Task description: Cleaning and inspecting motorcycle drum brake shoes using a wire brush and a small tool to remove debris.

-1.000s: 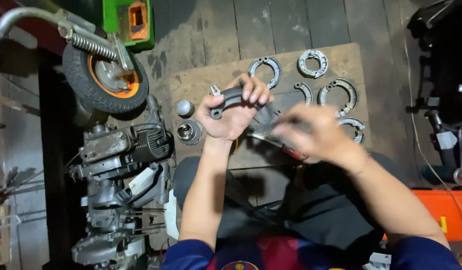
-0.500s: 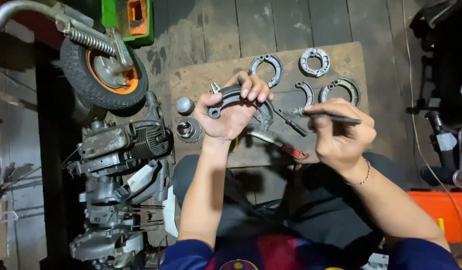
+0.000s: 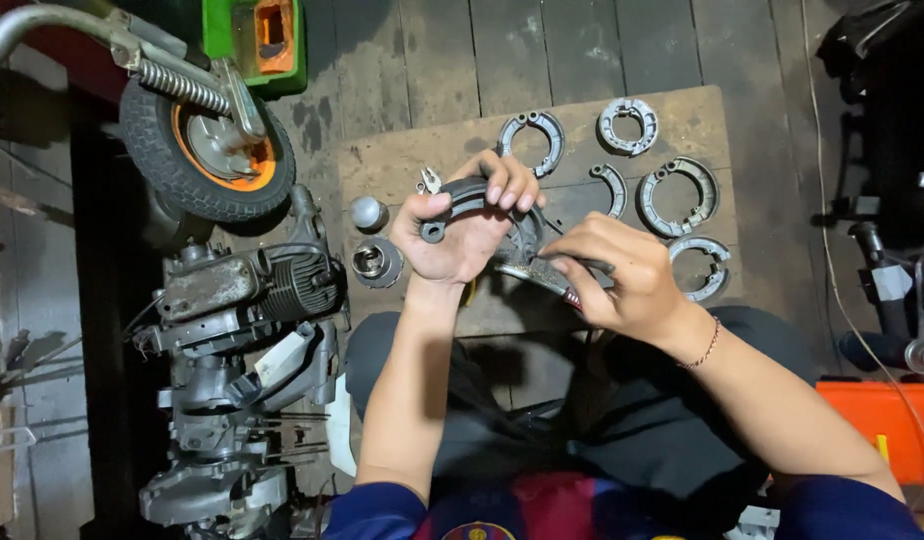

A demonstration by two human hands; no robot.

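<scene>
My left hand (image 3: 464, 228) grips a dark curved brake shoe (image 3: 462, 196) held up over a wooden board (image 3: 402, 165). My right hand (image 3: 622, 275) holds a slim metal tool with a red handle (image 3: 542, 272), its tip against the shoe just right of my left palm. Both hands hover above my lap, close together.
Several grey brake shoes (image 3: 677, 195) lie spread on the board's right half. A small metal cylinder (image 3: 378, 262) and a round cap (image 3: 367, 212) sit at its left. An engine block (image 3: 237, 300) and a small wheel with orange hub (image 3: 207, 150) stand at left. An orange container (image 3: 877, 410) is at right.
My right hand had drawn away to the right with the tool, and has now come back left and lower, bringing the tool to the brake shoe. The left hand stayed put.
</scene>
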